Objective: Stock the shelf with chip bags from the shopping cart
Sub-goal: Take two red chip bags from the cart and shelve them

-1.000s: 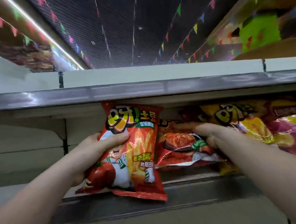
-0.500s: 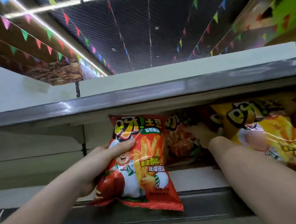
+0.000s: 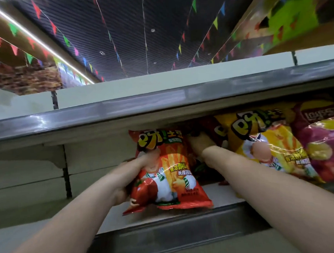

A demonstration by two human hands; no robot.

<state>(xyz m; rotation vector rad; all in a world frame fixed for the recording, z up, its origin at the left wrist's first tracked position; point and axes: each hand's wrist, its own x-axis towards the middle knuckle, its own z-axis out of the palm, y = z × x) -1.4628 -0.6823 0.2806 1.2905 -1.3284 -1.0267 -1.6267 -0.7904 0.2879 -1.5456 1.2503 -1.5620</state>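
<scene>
The shelf [image 3: 127, 218] edge runs nearest. The left hand [image 3: 133, 171] grips the red bag [image 3: 169, 175] by its left side, thumb across the front, bag upright on the shelf. Farther right, the right hand [image 3: 199, 144] reaches behind bags; its fingers are hidden, so its grip cannot be told. A yellow bag [image 3: 267, 141] and purple bag [image 3: 323, 139] stand right.

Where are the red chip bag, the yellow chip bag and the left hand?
red chip bag [image 3: 175, 175]: head view, middle of its front.
yellow chip bag [image 3: 267, 141]: head view, its front panel.
left hand [image 3: 131, 171]: head view, back of the hand.
</scene>
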